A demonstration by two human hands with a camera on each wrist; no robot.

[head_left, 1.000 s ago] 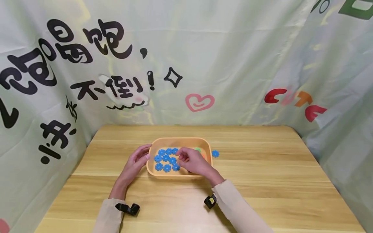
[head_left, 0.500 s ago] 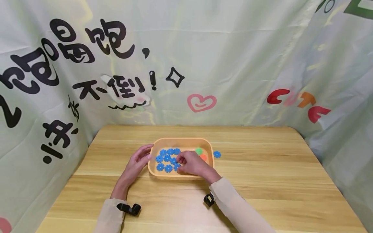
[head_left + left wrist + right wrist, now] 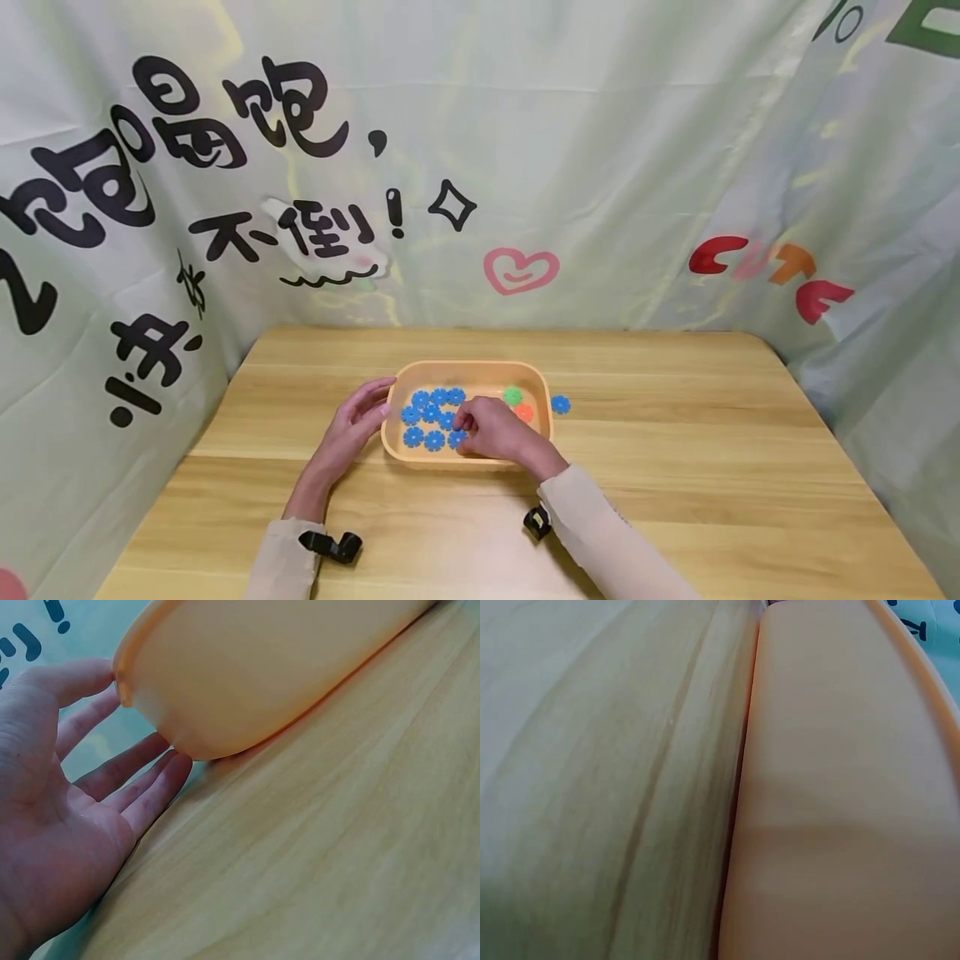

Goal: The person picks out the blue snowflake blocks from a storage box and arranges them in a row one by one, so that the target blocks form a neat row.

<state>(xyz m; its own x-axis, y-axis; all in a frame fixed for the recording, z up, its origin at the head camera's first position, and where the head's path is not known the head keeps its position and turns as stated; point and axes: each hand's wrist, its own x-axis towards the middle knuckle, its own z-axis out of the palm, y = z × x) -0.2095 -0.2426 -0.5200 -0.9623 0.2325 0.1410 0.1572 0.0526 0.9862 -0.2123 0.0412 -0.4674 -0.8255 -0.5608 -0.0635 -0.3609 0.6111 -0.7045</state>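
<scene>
L hand, fingers spread, touched L end of light-orange rect. plastic tray; R hand, fingers bent, was at blue notched plastic discs; couldn't tell if pinching.

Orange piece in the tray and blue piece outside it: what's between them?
In the head view, just bare floor and side wall of the tray separate the orange piece from the outside blue piece.

Your left sleeve and right sleeve are long and beige. Your left wrist camera is black and elongated, with a blocky end; your right wrist camera is black, boxy, bearing a small pale-yellow patch.
</scene>
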